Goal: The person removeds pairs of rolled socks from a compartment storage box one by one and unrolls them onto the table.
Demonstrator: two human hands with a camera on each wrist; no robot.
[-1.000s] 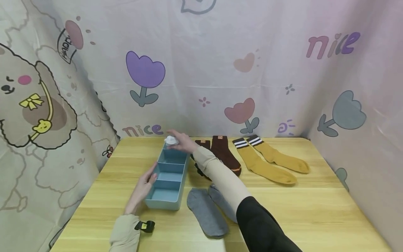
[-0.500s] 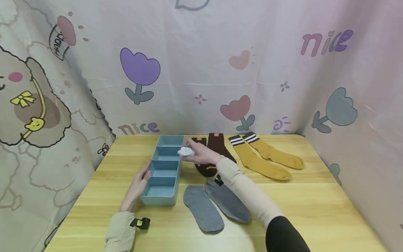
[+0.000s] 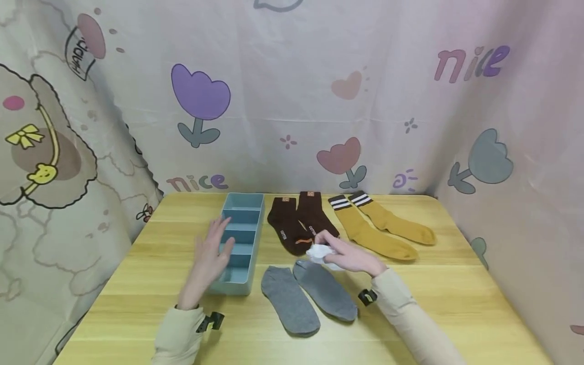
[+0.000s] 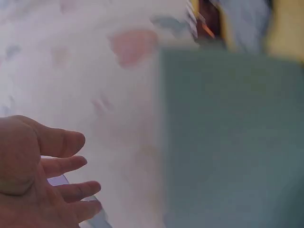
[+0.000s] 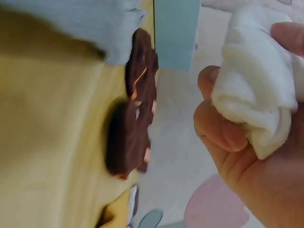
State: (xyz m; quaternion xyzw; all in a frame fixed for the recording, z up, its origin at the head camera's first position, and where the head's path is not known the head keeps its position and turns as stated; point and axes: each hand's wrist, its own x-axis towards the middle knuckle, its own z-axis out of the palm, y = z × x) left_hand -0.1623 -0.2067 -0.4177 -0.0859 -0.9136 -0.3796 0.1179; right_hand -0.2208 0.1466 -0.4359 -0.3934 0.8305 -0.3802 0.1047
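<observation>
A rolled-up white sock (image 5: 256, 76), soft and bunched, is pinched between the thumb and fingers of my right hand (image 3: 353, 256). In the head view this hand hangs over the far end of the grey socks (image 3: 292, 304), close by the toes of the brown socks (image 3: 286, 225). My left hand (image 3: 210, 258) is raised over the left side of a blue-green divided box (image 3: 234, 289), fingers spread and holding nothing. It hides part of the box's left edge. In the left wrist view, the box's wall (image 4: 232, 142) stands to the right of the spread fingers.
Two mustard-yellow socks (image 3: 376, 235) with striped cuffs lie at the back right of the wooden table (image 3: 433, 304). The box's compartments run front to back in one row. A patterned curtain (image 3: 274, 91) hangs behind the table and along its sides.
My right hand has come from the box's far end to the right and nearer, carrying the white sock. My left hand has let go of the box's side and lifted.
</observation>
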